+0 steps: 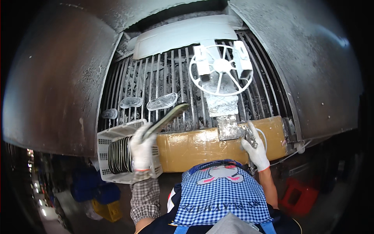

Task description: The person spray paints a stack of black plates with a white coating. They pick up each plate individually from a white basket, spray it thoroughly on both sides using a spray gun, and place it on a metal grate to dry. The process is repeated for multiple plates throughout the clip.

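Note:
My left hand [141, 150], in a white glove, is closed on a long, curved, dark strip that looks like a shoe sole [168, 120], tilted up to the right over the bars. Under that hand a white plastic basket [104, 150] holds a stack of dark, light-edged soles [119, 156]. My right hand [255, 150], also gloved, grips what looks like a metal spray gun [250, 137]; a pale hose curves beside it. Ahead stands a white spoked wheel [221, 65] with two white blocks [242, 58] on its rim.
A grate of metal bars [167, 70] lies between tall side panels [58, 78]. Powdery sole-shaped pieces [163, 102] rest on it at left. A tape-covered brown cardboard piece [187, 150] lines the front edge, beside a coated metal block [230, 126]. A red stool-like object [300, 195] stands lower right.

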Demonstrator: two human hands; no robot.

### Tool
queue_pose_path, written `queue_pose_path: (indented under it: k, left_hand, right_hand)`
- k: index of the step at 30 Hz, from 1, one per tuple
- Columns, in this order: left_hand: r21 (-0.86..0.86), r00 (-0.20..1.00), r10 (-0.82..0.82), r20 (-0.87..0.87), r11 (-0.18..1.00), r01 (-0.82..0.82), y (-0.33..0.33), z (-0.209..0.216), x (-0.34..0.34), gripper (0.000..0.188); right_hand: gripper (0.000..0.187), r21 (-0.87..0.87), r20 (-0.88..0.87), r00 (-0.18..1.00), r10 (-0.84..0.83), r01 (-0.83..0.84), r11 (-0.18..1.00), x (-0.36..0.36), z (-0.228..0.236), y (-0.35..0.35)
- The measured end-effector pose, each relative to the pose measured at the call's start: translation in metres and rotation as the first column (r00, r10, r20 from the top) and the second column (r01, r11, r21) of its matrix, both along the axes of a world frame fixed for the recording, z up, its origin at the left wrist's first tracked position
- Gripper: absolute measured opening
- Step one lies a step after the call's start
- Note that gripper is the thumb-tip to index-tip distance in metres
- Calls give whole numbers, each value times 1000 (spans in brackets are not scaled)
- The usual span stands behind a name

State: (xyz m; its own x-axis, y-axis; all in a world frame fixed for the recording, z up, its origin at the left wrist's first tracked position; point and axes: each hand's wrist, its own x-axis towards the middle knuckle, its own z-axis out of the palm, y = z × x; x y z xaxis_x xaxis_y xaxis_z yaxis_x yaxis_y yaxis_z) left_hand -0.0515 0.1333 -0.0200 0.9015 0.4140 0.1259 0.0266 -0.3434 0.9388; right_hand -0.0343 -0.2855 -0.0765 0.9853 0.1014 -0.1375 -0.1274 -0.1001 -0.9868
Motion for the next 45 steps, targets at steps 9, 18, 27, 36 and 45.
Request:
queue_pose_path:
  k: [9, 18, 27, 36, 45]
  left_hand:
    - [383, 825, -554, 113, 791, 478, -113, -25, 61, 45]
    - [429, 704, -669, 239, 723, 542, -146, -15, 77, 51]
    - [497, 624, -695, 357, 707, 503, -146, -17, 84, 67]
    - [446, 651, -654, 387, 750, 489, -147, -24, 83, 62]
    - [469, 656, -658, 368, 741, 480, -139, -24, 79, 54]
  right_hand:
    - [80, -208, 97, 981, 169, -146, 967, 4, 18, 6]
    - [82, -316, 167, 972, 166, -107, 943, 13, 14, 16]
    - [86, -246, 187, 948, 256, -207, 947, 3, 23, 42]
    - [80, -193, 202, 924, 324, -286, 938, -3, 43, 50]
    - [80, -196, 189, 965, 181, -143, 970, 12, 23, 27]
